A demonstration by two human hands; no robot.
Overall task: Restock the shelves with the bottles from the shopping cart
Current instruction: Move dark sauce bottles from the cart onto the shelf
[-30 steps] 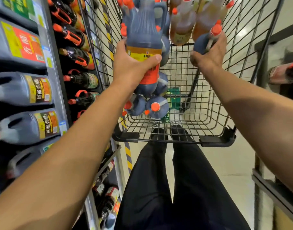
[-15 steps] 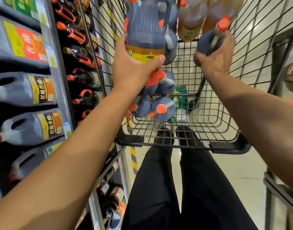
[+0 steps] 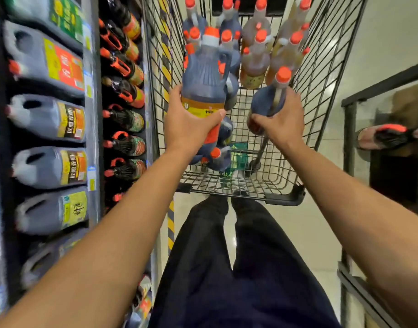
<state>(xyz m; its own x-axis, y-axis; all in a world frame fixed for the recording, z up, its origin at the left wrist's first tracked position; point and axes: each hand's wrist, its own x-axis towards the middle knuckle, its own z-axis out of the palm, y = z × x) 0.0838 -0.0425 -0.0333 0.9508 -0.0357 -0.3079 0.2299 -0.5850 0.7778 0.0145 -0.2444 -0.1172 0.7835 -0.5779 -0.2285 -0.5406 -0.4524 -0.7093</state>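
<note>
Dark bottles [image 3: 203, 76] gripped in left hand [image 3: 188, 126] and right hand [image 3: 281, 121].

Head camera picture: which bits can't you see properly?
- Left hand covers the lower label of the dark jug.
- Right hand hides the second bottle's label.
- Shelf jugs' print: blurred.
- Cart's far end: cut off by the top edge.

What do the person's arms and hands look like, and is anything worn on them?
Both forearms are bare up to the frame edge: no sleeves show. The left hand and the right hand wear no gloves, and no watch, ring or bracelet is visible. Below them, dark trousers cover the legs.
</note>
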